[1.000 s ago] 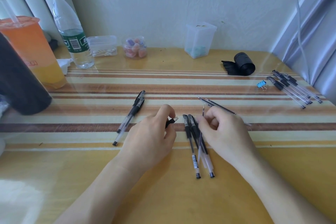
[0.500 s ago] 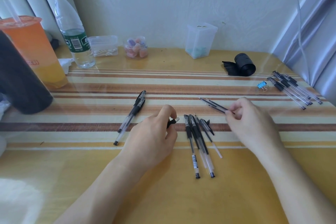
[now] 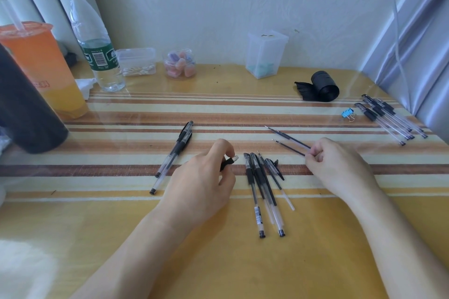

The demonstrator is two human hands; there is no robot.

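Refills (image 3: 289, 147), two thin ones, pinched by right hand (image 3: 340, 167) just right of pen cluster (image 3: 262, 184); long axes diagonal, tips aimed away and leftward. Left hand (image 3: 201, 184) curled round, seemingly, a pen barrel (image 3: 229, 162).

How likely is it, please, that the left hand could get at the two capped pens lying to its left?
Probably yes: the capped pens lie beside the left hand with bare table between. Its grip, though, pinches a small black pen part, which it may need to drop first.
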